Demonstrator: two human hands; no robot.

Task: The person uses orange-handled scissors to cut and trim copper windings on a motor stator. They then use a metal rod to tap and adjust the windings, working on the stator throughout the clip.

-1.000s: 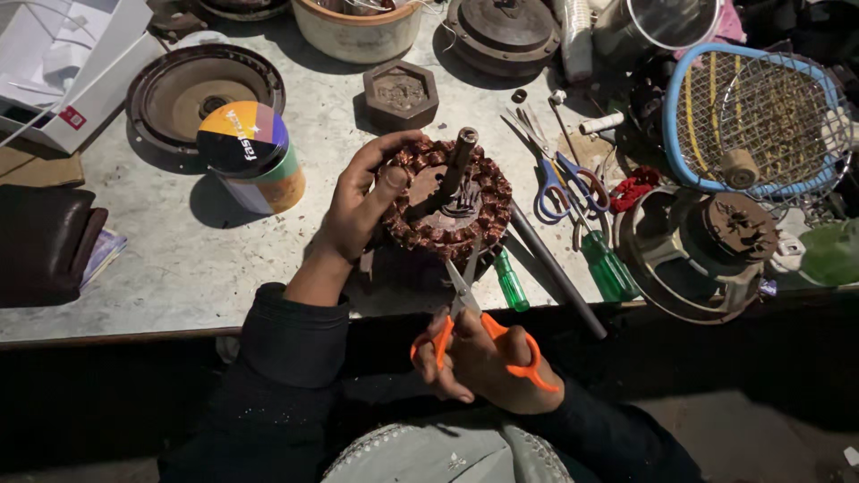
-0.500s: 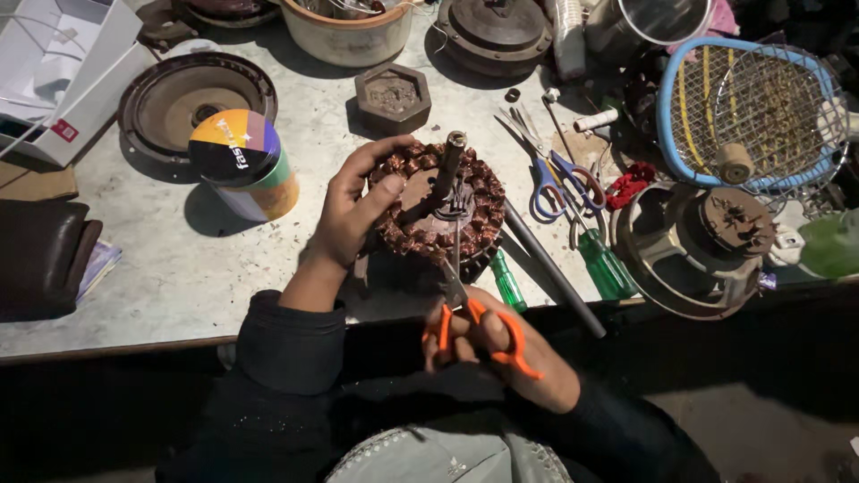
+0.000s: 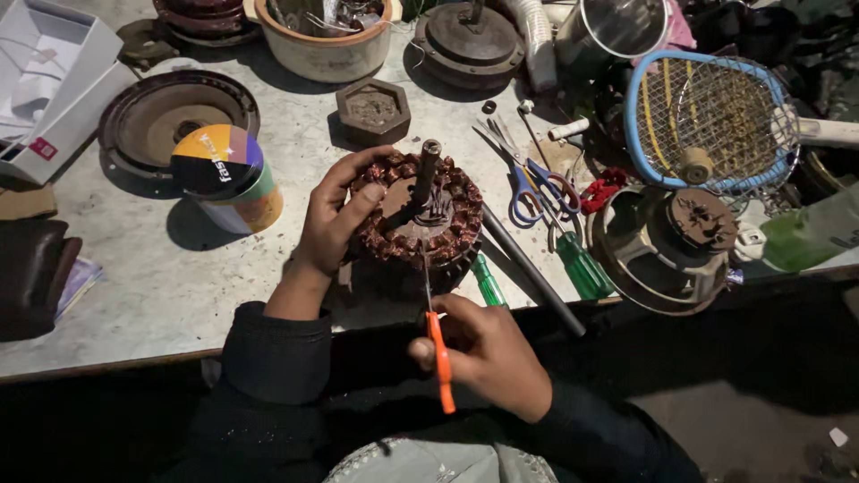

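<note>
At centre frame the left hand [image 3: 335,224] wraps its fingers around the copper-wound motor stator [image 3: 416,224] on the counter [image 3: 134,295]; the right hand [image 3: 488,358] grips orange-handled scissors [image 3: 436,335], blades apparently nearly closed at the windings; trimming seems underway; the next cut needs careful tip placement.

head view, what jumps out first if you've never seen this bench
The round copper-wound motor stator at the middle of the bench draws the eye: the left hand grips its left side while the right hand points orange-handled scissors at its near edge. After that, the blue-framed mesh racket at upper right and the multicoloured tin to the stator's left stand out.
</note>
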